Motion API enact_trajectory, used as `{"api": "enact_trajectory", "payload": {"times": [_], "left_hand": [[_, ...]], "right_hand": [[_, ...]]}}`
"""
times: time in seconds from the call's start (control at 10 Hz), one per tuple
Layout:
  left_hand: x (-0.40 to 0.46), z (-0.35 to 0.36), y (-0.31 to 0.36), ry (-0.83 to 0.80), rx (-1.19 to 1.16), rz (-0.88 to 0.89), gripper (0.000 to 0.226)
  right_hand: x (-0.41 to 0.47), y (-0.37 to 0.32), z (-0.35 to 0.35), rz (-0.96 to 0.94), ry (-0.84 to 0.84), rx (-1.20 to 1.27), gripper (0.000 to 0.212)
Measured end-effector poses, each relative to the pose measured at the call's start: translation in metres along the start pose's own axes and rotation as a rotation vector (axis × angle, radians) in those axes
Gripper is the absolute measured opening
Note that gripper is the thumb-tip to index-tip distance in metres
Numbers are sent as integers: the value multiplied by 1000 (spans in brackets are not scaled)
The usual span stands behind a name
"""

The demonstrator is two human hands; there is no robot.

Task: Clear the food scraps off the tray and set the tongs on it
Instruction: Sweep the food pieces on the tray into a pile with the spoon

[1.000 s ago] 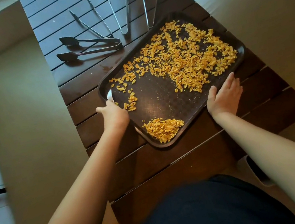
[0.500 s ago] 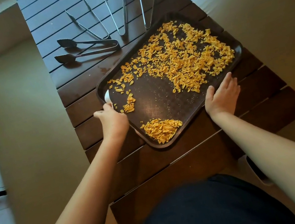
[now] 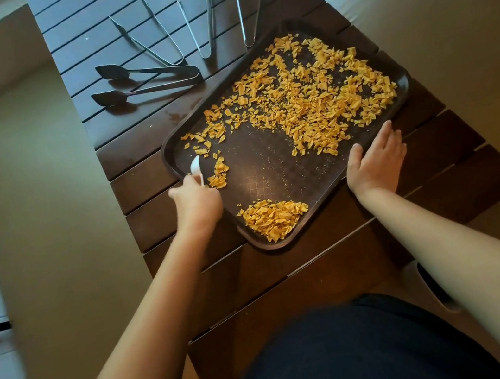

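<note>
A dark brown tray (image 3: pixel 274 165) lies at an angle on the slatted table. Orange food scraps (image 3: pixel 309 98) cover its far half, and a small heap of scraps (image 3: pixel 272 217) sits at its near corner. My left hand (image 3: pixel 195 202) grips a white plastic spoon (image 3: pixel 196 167), whose bowl rests on the tray's left side beside a small clump of scraps (image 3: pixel 219 176). My right hand (image 3: pixel 377 160) lies flat, fingers straight, against the tray's near right rim. Several metal tongs (image 3: pixel 155 79) lie on the table beyond the tray.
The dark wooden slatted table (image 3: pixel 140 142) is narrow, with its left edge close to my left hand. Beige floor lies to both sides. A shoe (image 3: pixel 436 290) shows below the table's near right edge.
The spoon has moved from the tray's left rim inward over the tray floor, pushing a small clump of scraps toward me. My right hand stays on the rim.
</note>
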State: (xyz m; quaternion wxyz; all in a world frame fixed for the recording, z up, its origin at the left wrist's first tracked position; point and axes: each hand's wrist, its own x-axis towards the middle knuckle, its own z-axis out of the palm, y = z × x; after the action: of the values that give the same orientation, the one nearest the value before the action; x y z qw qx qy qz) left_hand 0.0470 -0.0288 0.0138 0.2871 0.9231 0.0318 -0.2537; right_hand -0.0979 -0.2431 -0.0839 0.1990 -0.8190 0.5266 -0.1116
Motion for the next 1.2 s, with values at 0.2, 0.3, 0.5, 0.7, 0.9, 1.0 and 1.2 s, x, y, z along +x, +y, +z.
{"api": "enact_trajectory", "payload": {"times": [0.2,0.3,0.5,0.7,0.9,1.0,1.2], "left_hand": [[34,-47,1,186,320,254,40],[39,-56,0,156,404,289,38],[25,-49,0,35,633,285,34],[11,-36,6,-20,706,257,35],[10,-37,9,23,497,226,27],[8,-39,8,116,513,256,30],[16,-41,5,151,493,311,25]], "right_hand": [[0,2,0,2,-1,-5,76],[0,1,0,2,4,-2,77],[-1,1,-1,4,2,5,76],[0,0,-1,3,6,10,77],[0,-1,-2,3,-6,10,73],[-1,0,-1,3,-9,7,69],[-1,-1,-2,1,-2,9,76]]}}
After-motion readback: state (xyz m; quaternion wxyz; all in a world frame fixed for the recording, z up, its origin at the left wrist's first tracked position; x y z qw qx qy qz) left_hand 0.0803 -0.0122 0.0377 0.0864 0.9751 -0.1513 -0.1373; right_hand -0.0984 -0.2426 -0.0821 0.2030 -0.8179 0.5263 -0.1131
